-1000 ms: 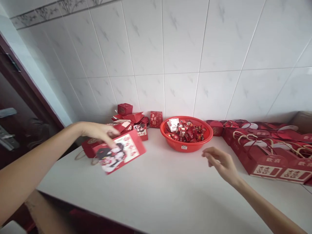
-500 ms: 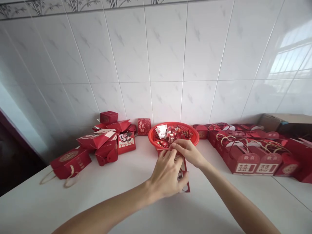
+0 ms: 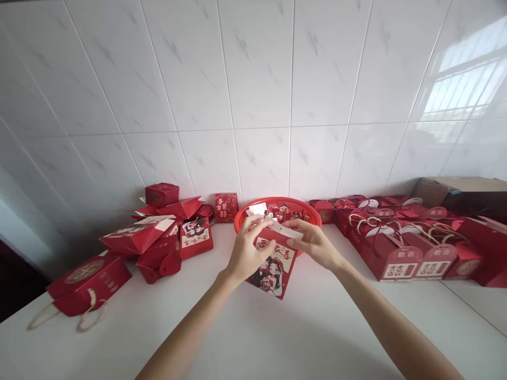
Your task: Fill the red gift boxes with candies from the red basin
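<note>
A red gift box (image 3: 273,274), printed with a cartoon couple and gold lettering, is held tilted in front of the basket. Its top flap (image 3: 285,230) is raised and shows a pale inner side. My left hand (image 3: 249,248) grips the box's upper left, the fingers at the flap's left end and the thumb across the printed front. At the upper right corner, my right hand (image 3: 315,241) pinches the flap and box edge between thumb and fingers. Just behind stands a red plastic basket (image 3: 317,215) of wrapped sweets (image 3: 285,212), partly hidden by my hands.
Left lie several piled red boxes (image 3: 138,237), one with rope handles (image 3: 89,285). A small red box (image 3: 226,207) leans against the tiled wall (image 3: 261,158). Rows of red handled boxes (image 3: 400,258) stand right, before a cardboard carton (image 3: 463,186). All rest on the white table (image 3: 237,338).
The box has turned and tilted so its printed front shows. My hands have moved apart to its two upper sides, and the flap is now raised. The view has shifted slightly.
</note>
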The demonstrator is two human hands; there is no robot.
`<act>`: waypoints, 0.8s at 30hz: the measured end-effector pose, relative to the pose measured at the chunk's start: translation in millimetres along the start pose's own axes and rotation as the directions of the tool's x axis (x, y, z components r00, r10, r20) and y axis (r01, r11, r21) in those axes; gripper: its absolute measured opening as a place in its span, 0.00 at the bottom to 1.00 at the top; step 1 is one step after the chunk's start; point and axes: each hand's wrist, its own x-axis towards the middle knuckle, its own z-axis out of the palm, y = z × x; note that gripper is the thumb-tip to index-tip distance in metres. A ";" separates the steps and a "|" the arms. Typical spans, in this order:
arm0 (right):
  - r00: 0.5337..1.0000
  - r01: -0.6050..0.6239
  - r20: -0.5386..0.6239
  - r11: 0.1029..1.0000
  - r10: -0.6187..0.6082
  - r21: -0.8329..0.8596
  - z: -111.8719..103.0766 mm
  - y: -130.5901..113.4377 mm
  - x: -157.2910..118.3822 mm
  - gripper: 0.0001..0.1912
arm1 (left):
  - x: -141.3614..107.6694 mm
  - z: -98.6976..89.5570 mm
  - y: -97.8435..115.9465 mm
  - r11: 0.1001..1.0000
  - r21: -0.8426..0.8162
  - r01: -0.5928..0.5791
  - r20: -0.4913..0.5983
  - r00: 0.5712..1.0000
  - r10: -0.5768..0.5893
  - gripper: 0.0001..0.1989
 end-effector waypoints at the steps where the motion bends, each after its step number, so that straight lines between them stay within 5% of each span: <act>1: 1.000 -0.010 0.004 1.000 0.011 -0.010 -0.3 0.8 -0.3 0.22 | -0.6 1.4 -1.3 0.999 -0.038 0.005 0.028 1.000 -0.004 0.17; 8: 0.997 -0.057 -0.064 0.996 0.053 -0.062 4.0 4.4 1.2 0.19 | -12.6 6.9 -4.3 0.995 -0.097 0.032 0.143 0.990 -0.018 0.19; 12: 0.997 -0.069 -0.043 0.997 0.067 -0.035 8.5 9.8 1.1 0.19 | -11.8 -0.6 -4.5 0.975 -0.150 0.164 0.191 0.972 -0.134 0.15; 15: 0.995 -0.097 -0.010 0.995 0.096 -0.027 12.4 15.5 0.2 0.19 | -6.5 -8.5 -6.8 0.908 -0.219 0.357 0.345 0.899 -0.271 0.09; 18: 0.991 -0.128 0.031 0.992 0.128 -0.002 15.1 19.8 -0.7 0.19 | -1.4 -14.1 -10.6 0.801 -0.293 0.522 0.513 0.793 -0.329 0.15; 24: 0.982 -0.069 0.160 0.984 0.096 -0.164 12.0 16.5 -0.5 0.21 | 3.3 -21.5 -13.3 0.739 -0.273 0.615 0.634 0.693 -0.343 0.14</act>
